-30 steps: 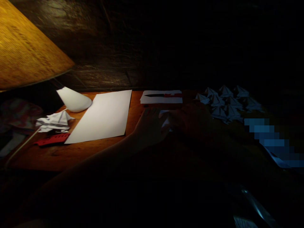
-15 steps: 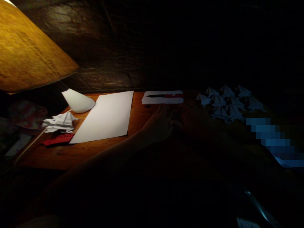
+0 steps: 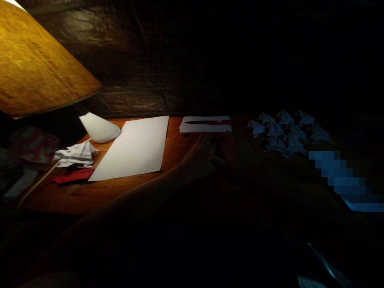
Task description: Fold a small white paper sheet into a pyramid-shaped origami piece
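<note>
In the middle of the wooden table, deep in shadow, my left hand [image 3: 199,158] and my right hand [image 3: 237,154] meet with their thumbs close together. The fingers look bent and drawn in toward one another. Whatever lies between them is too dark to make out. Just beyond the fingertips is a small stack of white paper [image 3: 192,129], and a knife [image 3: 217,121] with a red handle and dark blade rests across it. Left of my left hand lies a large white sheet of paper [image 3: 135,150].
Folded paper pieces [image 3: 273,128] stand grouped at the right. Another folded paper piece [image 3: 76,155] sits left, near a red flat ruler-like strip [image 3: 75,176]. A lamp with a yellow shade [image 3: 45,64] and white base [image 3: 100,128] stands back left, its cord [image 3: 37,186] trailing off the table.
My right hand has drawn slightly left, its fingers straighter beside the left hand. My left hand has shifted only a little. The paper, knife and lamp lie as before.
</note>
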The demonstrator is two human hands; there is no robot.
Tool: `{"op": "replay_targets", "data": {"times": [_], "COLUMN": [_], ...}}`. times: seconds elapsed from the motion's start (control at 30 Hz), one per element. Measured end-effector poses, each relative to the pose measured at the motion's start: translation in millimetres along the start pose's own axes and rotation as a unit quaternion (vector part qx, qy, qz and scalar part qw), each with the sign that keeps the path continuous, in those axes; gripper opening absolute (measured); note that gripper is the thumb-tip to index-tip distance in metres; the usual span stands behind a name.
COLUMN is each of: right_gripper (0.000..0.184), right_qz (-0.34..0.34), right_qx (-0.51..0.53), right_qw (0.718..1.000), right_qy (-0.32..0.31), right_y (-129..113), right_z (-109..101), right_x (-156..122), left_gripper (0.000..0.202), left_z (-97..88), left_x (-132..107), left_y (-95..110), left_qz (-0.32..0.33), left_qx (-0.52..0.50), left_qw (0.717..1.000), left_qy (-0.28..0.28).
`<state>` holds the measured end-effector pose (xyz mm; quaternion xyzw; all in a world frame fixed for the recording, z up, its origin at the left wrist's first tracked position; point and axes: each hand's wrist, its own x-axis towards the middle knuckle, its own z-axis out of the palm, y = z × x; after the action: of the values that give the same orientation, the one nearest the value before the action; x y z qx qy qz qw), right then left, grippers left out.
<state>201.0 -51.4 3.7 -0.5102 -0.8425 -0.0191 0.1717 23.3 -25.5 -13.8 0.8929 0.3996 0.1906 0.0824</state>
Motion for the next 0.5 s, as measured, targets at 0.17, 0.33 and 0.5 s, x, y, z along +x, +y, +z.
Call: {"op": "replay_targets", "data": {"times": [0.17,0.33,0.5], "right_gripper": [0.086,0.089,0.087], "right_qz": [0.000,-0.005,-0.006], "right_qx": [0.017,0.008,-0.002], "right_qw": [1.000,1.000,1.000], "right_qy": [-0.004,0.001,-0.001], "right_y": [-0.2,0.8,1.0], "right_z": [2.9,3.6,4.3], "right_x": [-0.1,-0.2,0.1], "left_gripper": [0.042,0.036,0.037], "left_z": [-2.9,-3.7,-3.4], "left_x": [0.0,0.9,0.3], "left_y": [2.5,4.5,5.7], "left_qz": [-0.022,-0.016,-0.027], "left_qx": [-0.011,0.028,0.010], "left_qw": [1.000,0.999,1.000], "left_qy": [-0.007,-0.014,-0.011]}}
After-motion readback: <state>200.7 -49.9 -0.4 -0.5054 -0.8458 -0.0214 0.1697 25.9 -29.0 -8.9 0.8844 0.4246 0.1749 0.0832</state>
